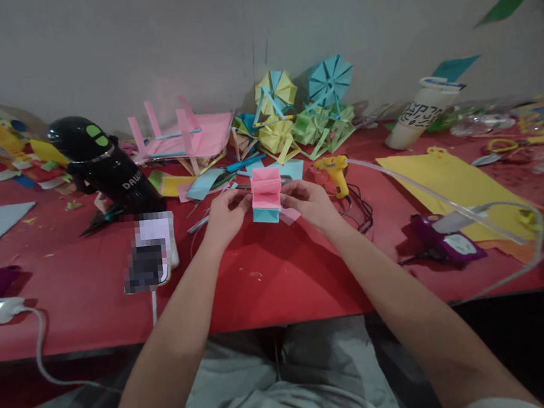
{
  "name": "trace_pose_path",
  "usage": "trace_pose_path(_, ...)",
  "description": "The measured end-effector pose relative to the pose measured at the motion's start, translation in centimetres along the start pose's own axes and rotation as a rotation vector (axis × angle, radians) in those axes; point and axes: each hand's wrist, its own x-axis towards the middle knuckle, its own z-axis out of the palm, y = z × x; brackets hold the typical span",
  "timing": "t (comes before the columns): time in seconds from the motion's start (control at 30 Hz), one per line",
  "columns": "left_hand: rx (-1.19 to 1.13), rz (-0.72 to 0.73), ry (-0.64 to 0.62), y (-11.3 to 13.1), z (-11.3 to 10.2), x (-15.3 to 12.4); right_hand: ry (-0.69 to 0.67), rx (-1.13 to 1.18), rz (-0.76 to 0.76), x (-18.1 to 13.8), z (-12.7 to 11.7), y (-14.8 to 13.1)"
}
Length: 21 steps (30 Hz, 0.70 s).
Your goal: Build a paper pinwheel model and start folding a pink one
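Between my two hands is a small folded-paper piece (pixel 266 195), pink with pleats in its upper part and light blue along its lower edge. My left hand (pixel 229 215) pinches its left side, with the fingers bent and closed. On the other side my right hand (pixel 311 205) grips the right edge between thumb and fingers. A bit of pink paper (pixel 290 216) shows below the right fingers. Just behind lie light-blue paper pieces (pixel 292 168). A yellow glue gun (pixel 334 172) rests to the right of my right hand.
Paper umbrellas (pixel 330 79) and a pink paper table (pixel 209 133) stand along the wall. A black bottle (pixel 107 171) and a phone (pixel 150 253) are on the left. Yellow sheets (pixel 441 183), a purple power socket (pixel 447 242) with a cable, and a white cup (pixel 421 115) occupy the right.
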Motion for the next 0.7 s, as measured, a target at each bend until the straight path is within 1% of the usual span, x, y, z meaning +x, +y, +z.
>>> trace_pose_path(0.13, 0.017, 0.002, 0.008, -0.11, -0.02, 0.01, -0.012, 0.016, 0.001, -0.03, 0.05, -0.1)
trace_pose_path(0.43, 0.034, 0.009, 0.025, 0.11, -0.05, -0.05, -0.041, -0.046, -0.015, -0.05, -0.05, -0.19)
trace_pose_path(0.57, 0.026, 0.007, 0.038, 0.15, 0.0, -0.04, -0.036, -0.042, -0.016, -0.02, 0.0, -0.17)
trace_pose_path(0.7, 0.007, -0.01, 0.057, -0.1, 0.07, 0.14, -0.017, -0.009, 0.019, -0.12, 0.32, -0.25)
